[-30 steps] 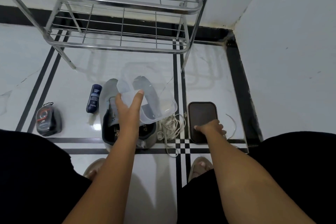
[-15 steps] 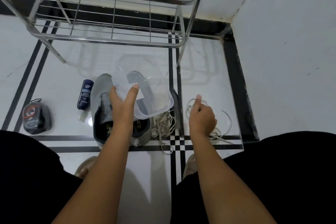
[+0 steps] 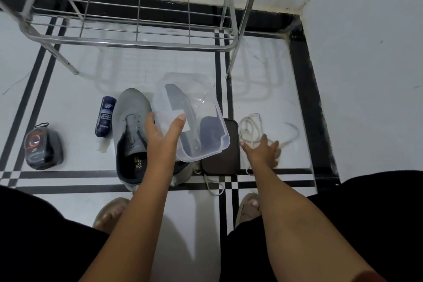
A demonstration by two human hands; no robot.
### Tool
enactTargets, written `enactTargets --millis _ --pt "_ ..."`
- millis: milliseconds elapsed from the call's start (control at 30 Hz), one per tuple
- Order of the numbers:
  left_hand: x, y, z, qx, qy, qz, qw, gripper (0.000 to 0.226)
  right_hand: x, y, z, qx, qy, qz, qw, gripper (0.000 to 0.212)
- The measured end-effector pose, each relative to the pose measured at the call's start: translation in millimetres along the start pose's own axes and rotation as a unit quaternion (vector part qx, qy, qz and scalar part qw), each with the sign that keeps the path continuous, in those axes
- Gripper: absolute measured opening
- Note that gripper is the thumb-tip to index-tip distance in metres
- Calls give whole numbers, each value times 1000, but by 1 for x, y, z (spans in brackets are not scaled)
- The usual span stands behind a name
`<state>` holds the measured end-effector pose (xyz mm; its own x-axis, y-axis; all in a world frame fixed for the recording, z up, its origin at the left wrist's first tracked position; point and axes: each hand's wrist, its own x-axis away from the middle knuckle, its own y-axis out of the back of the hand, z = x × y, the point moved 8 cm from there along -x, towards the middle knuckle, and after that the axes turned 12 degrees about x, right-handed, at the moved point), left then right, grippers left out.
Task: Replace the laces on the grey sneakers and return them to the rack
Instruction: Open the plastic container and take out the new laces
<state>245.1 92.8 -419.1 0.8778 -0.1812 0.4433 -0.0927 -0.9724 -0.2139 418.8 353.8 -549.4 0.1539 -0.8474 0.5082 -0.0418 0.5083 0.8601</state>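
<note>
Left grip (image 3: 163, 137) holds a clear plastic container (image 3: 194, 121) tilted above the floor, thumb against its near outer wall and fingers curled round the other side of the rim. Right grip (image 3: 263, 151) is lowered to the floor with fingers spread and relaxed, resting on a loose heap of white laces (image 3: 250, 127); whether any strand is pinched cannot be told.

Under the container lie the grey sneakers (image 3: 131, 121), side by side, toes pointing away from the person. The left one shows plainly, its eyelets bare and its dark lining open; the other is seen only through the clear plastic and partly hidden by the left forearm. Just right of them a dark flat lid (image 3: 220, 160) lies on the white tiled floor (image 3: 80, 103), between the shoes and the laces, with a further strand of lace trailing out from below its near edge.

Left of the sneakers a small blue bottle (image 3: 105, 117) lies on its side, and farther left sits a dark rounded shoe-care pack (image 3: 42, 146). Beyond all of this stands the steel wire rack (image 3: 137, 41), its lower shelf bare, set near the corner of the white walls. The person's sandalled feet show at the bottom.
</note>
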Motion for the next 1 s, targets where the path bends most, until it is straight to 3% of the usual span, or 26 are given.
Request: enactTargets --millis 100,133,233,367,533,600,667,767,833,900,1000 --pt "-2 0 3 -11 4 -1 1000 79 -1 8 13 24 76 -97 992 32" --pt "-3 1 5 -14 6 -2 1000 81 1 10 14 23 83 -113 990 26" --pt "-5 0 7 -31 10 2 999 87 4 14 14 24 61 -115 991 22" --pt "-4 -2 8 -61 10 12 998 89 15 51 24 -133 1 -88 987 16" --pt "2 -6 -3 -96 -7 19 995 83 65 122 112 -100 198 39 974 14" --pt "7 -7 -9 -96 -15 23 995 84 98 137 135 -70 268 158 948 7" --pt "12 -9 -13 -84 -16 39 996 84 139 136 139 24 328 250 911 13" --pt "26 -12 -16 -89 26 90 992 84 179 112 133 76 349 331 874 25" --pt "44 -14 -20 -94 60 139 984 88 189 104 136 11 334 279 900 18" --pt "57 -15 -24 -92 76 171 978 75 197 111 139 -41 315 168 933 5" --pt "62 -7 -29 -100 97 150 979 86 224 116 141 23 343 157 926 11"
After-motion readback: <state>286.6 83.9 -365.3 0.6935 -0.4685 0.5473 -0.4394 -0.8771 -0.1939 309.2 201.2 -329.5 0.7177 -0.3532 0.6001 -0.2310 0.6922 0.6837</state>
